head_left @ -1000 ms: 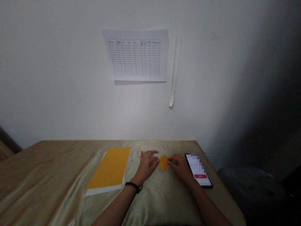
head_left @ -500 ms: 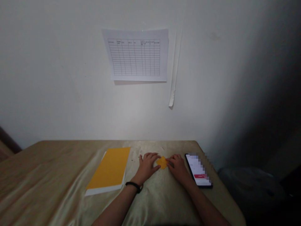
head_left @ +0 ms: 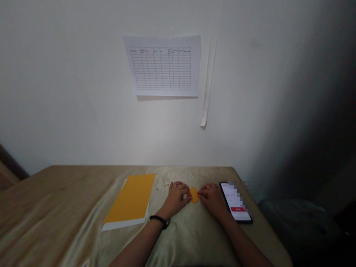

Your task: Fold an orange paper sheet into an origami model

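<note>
A small piece of yellow paper (head_left: 194, 195), roughly rounded in outline, is between my two hands over the cloth-covered table. My left hand (head_left: 177, 197), with a black band on its wrist, pinches the paper's left edge between thumb and fingers. At the opposite edge, the fingertips of my right hand (head_left: 211, 197) are closed on the paper. Any folds in it are too small to make out.
Left of my hands lies a stack of yellow and white sheets (head_left: 130, 200). A phone (head_left: 236, 203) with a lit screen rests to the right. The satin-like tablecloth (head_left: 69, 207) is wrinkled. A printed table sheet (head_left: 164, 66) hangs on the wall behind.
My left thumb and fingers have drawn together on the paper's left edge. The paper now looks rounder, where its outline was more angular. My right hand keeps its pinch.
</note>
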Demonstrator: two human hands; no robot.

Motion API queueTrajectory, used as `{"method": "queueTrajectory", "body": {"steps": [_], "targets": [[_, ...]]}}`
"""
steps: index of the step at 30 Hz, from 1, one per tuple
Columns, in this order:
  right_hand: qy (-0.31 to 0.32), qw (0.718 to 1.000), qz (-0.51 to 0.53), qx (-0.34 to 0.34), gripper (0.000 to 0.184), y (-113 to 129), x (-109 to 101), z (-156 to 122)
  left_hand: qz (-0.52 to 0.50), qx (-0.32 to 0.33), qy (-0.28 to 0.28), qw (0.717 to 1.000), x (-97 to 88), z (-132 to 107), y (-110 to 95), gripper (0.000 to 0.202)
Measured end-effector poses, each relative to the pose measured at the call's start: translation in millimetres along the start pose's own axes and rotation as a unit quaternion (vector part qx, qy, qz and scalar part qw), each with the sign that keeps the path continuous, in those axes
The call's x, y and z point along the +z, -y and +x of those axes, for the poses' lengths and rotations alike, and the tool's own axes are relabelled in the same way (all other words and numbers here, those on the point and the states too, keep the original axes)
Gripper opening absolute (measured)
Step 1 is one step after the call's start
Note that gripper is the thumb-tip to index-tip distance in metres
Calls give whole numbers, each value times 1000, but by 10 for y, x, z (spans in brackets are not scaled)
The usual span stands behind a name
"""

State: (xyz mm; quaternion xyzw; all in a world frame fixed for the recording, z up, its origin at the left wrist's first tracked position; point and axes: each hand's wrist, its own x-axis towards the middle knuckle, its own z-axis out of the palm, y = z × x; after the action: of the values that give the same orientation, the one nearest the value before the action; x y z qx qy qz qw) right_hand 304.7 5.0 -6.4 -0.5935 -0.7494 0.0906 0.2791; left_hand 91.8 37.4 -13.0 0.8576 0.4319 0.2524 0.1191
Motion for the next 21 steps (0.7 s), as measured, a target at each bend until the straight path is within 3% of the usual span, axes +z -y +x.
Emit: {"method": "queueTrajectory", "body": {"steps": [3,7,9,15,21], "targets": [[-6,1000,4,5,16,-6,13,-4,15,15,10,1000,12,1,-12,13],[-29,999,20,16,15,-28,35,-2,33,17,72,997,6,-2,-1,36],[-30,999,32,23,13,-64,48,7,43,11,89,995,-7,-4,-4,38],[-21,996,85,26,9,-171,51,1,63,7,61,996,-52,-18,-75,35],[11,995,100,2,8,-125,11,-46,66,5,55,996,-56,-32,-96,34]]}}
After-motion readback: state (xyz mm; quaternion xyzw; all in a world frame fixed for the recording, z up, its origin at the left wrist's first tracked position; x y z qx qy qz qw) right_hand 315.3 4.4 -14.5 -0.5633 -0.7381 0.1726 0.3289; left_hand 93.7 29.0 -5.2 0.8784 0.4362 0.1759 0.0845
